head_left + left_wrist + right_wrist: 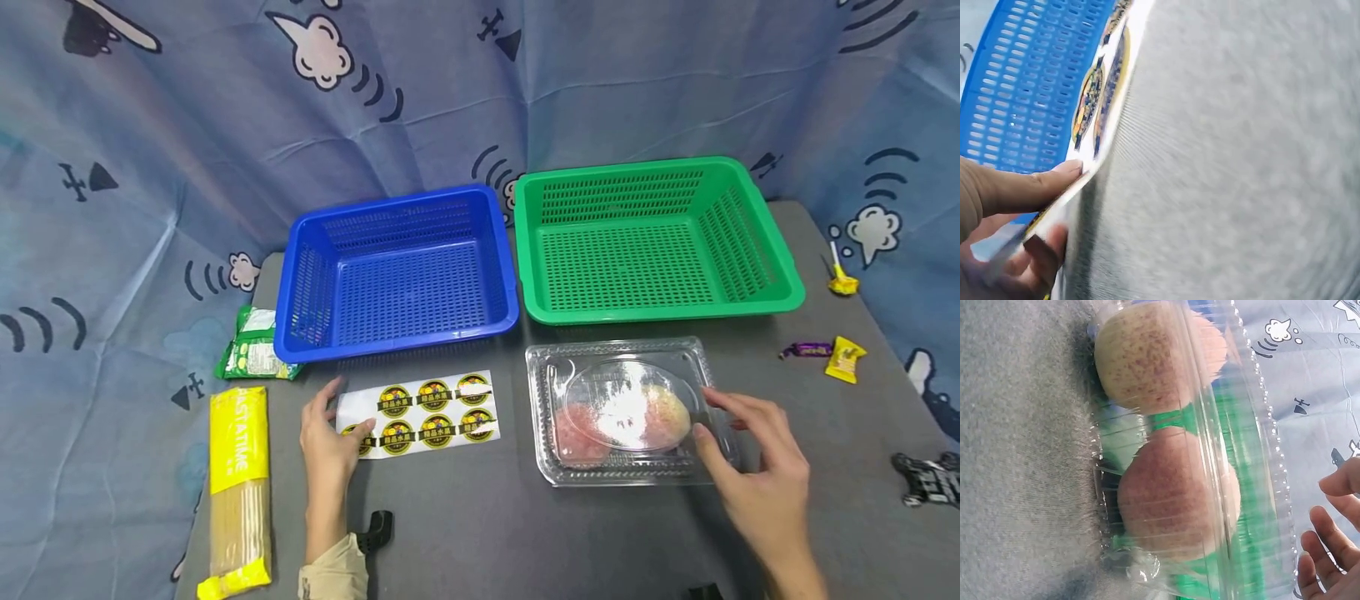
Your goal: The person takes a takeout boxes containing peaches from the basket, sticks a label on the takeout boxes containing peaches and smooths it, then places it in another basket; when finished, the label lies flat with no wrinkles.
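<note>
A grey table [480, 533] stands before a blue patterned cloth [150, 150]. At its far side sit a green basket [757, 292] and, touching it on the left, a blue basket [292, 333]. Just in front of the green basket lies a clear box [547, 367] holding two apples [1172, 500], closed. The right hand [757, 471] is at the box's right edge, fingers spread and relaxed, fingertips near or against the plastic; whether they touch cannot be told. In front of the blue basket lies a sticker sheet [420, 412]; the left hand [330, 442] pinches its left end between thumb and fingers, that end lifted off the table. A yellow pasta pack [238, 492] lies at the left edge, a green packet [251, 354] behind it. Small sweets [843, 360] lie at the right.
</note>
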Available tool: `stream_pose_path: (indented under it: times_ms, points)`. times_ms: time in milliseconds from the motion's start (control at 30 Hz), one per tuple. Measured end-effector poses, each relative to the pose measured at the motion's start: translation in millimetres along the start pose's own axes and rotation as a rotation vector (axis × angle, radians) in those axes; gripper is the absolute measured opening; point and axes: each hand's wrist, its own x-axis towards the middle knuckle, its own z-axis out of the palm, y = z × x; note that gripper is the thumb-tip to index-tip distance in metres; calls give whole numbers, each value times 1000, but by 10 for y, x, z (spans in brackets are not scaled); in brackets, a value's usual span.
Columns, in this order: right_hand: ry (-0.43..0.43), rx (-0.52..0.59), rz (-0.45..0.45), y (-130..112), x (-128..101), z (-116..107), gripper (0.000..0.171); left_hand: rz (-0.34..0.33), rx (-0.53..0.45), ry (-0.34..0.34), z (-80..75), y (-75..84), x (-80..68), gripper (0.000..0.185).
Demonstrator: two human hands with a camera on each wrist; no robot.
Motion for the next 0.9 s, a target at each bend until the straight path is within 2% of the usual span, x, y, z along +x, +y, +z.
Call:
stream_pose_path:
  times_ms: [100, 200, 400, 533, 667, 900]
  points:
    - [-13, -3, 7, 22, -11, 14, 47, 21, -61, 1, -9, 20, -14, 77]
    - [-26, 0, 9, 41, -24, 38, 49, 75, -155, -30, 3, 47, -47, 72]
    - [-61, 29, -6, 62, -45, 127, 51, 300, -428, -114, 77, 164, -174, 59]
    - [-93, 46, -21, 31, -52, 203, 50, 413, -516, -112, 106, 311, -259, 54]
    - [-109, 72, -54, -5, -56, 291, 48, 469, -575, -82, 101, 482, -344, 52]
    - [-156, 134, -77, -113, -60, 531, 48, 483, -654, -43, 121, 790, -532, 44]
